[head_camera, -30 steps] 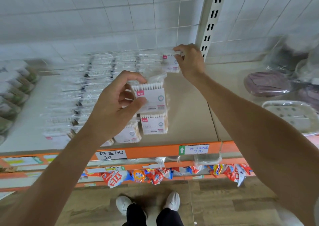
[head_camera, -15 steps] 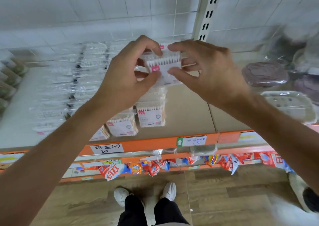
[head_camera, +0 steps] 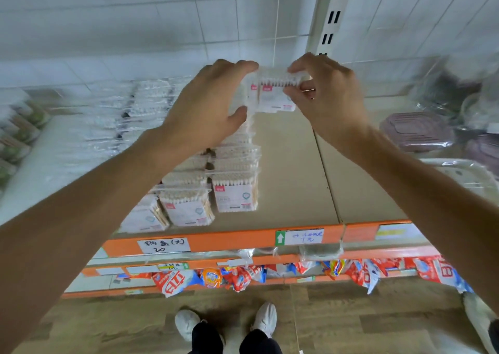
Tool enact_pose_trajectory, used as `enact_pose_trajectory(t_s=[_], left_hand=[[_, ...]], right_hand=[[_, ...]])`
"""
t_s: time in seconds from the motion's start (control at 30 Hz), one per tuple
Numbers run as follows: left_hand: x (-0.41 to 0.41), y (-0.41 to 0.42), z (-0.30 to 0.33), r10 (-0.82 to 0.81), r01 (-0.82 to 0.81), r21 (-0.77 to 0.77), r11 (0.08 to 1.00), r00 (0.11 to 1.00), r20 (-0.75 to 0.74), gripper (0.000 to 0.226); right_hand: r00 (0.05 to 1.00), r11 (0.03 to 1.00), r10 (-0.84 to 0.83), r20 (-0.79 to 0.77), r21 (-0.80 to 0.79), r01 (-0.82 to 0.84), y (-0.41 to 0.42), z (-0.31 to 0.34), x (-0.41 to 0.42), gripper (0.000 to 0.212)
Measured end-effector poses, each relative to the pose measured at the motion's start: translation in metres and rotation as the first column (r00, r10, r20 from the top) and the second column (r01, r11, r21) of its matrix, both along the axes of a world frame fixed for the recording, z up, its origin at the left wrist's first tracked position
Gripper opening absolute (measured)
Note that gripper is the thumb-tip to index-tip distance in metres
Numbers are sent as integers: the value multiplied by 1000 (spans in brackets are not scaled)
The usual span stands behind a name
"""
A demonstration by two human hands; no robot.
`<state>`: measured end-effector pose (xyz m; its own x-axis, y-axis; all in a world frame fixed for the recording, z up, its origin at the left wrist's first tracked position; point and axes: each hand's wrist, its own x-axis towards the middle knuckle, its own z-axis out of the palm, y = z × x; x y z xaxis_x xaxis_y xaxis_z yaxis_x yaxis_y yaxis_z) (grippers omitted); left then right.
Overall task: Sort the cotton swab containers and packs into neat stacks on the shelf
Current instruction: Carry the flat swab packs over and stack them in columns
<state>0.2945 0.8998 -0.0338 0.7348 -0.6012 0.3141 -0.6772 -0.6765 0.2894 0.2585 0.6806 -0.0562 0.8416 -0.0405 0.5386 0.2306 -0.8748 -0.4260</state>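
Observation:
Both hands hold cotton swab packs point(head_camera: 272, 94) near the back of the shelf point(head_camera: 291, 164). My left hand point(head_camera: 208, 105) grips them from the left, fingers on top and thumb below. My right hand point(head_camera: 326, 94) pinches them from the right. The held packs are white with pink labels, and there seem to be two pressed together. A row of similar swab packs point(head_camera: 235, 180) runs from under my hands to the shelf front. A second row point(head_camera: 186, 202) stands to its left.
Flat clear packs of swabs point(head_camera: 121, 121) cover the shelf's left part. Wrapped plastic trays point(head_camera: 418, 132) lie on the right. An upright slotted post point(head_camera: 329, 13) stands behind my right hand. The orange shelf edge point(head_camera: 229, 240) carries price labels; bagged goods hang below.
Both hands have carried the packs farther back along the shelf and slightly right. A second ago my left hand held a pack alone while my right reached a pack at the back.

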Motion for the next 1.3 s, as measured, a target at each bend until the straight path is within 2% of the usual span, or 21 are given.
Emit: enact_pose_trajectory(t_s=[0.13, 0.3, 0.43, 0.57, 0.67, 1.1, 1.2, 1.3], left_hand=[[12, -6, -6, 53, -48, 116, 992, 998, -44, 60], [19, -11, -18, 77, -66, 191, 979, 996, -48, 55], [19, -14, -23, 77, -66, 182, 981, 996, -55, 52], [19, -16, -25, 79, -66, 165, 984, 994, -70, 49], [18, -18, -24, 83, -70, 166, 984, 994, -71, 50], [18, -4, -21, 78, -63, 161, 985, 993, -91, 51], [10, 1, -21, 51, -38, 152, 988, 995, -81, 50], [-13, 24, -20, -33, 35, 99, 994, 999, -27, 52]], right_hand=[[985, 993, -81, -150, -95, 67, 2, -14, 32, 25], [971, 993, -71, -227, -110, 47, 6, -35, 58, 23], [966, 984, -109, -236, -163, 71, 10, -45, 65, 25], [948, 928, -213, -236, -353, 121, 13, -46, 64, 25], [952, 894, -241, -189, -426, 142, 15, -43, 66, 21], [962, 904, -181, -204, -420, 81, 10, -45, 73, 25], [964, 920, -172, -202, -383, 83, 13, -46, 64, 41], [974, 940, -113, -195, -340, 40, 14, -33, 6, 59]])
